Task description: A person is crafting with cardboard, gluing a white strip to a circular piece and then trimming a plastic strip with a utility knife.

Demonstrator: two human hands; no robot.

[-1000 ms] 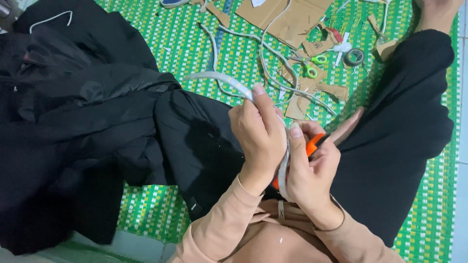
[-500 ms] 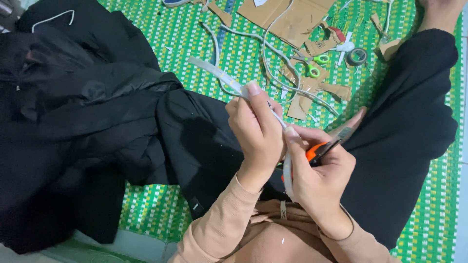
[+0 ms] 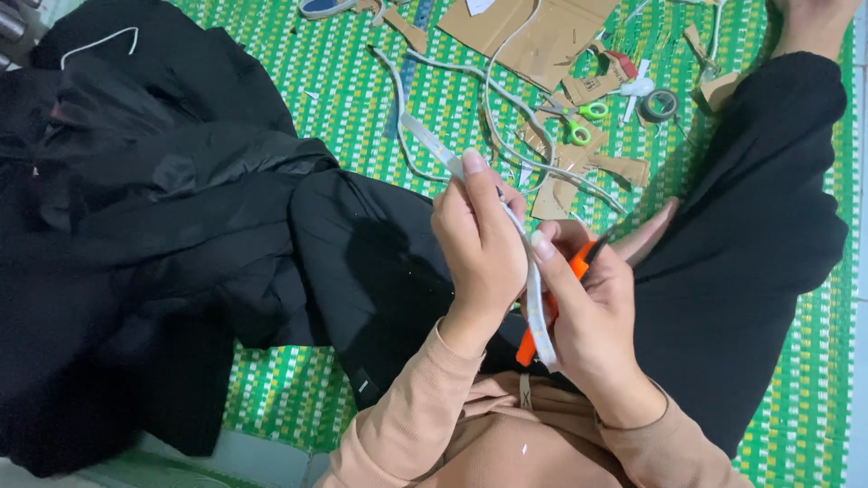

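My left hand [image 3: 479,244] pinches a white flexible strip [image 3: 425,136] that runs from the mat up through my fingers and down past my right palm. My right hand [image 3: 588,316] grips an orange-handled tool [image 3: 577,262], likely a cutter or scissors, with its dark tip pointing up to the right; my right fingers also press on the strip. Both hands are close together above my lap, over black trousers [image 3: 750,235].
A pile of black clothing [image 3: 136,235] covers the left side of the green woven mat [image 3: 298,90]. Cardboard pieces [image 3: 542,32], green-handled scissors [image 3: 579,122], a tape roll [image 3: 658,104] and loose white cords lie at the top.
My left hand has slid along the strip, whose free end now points further up and left. My right hand has shifted slightly with the orange tool.
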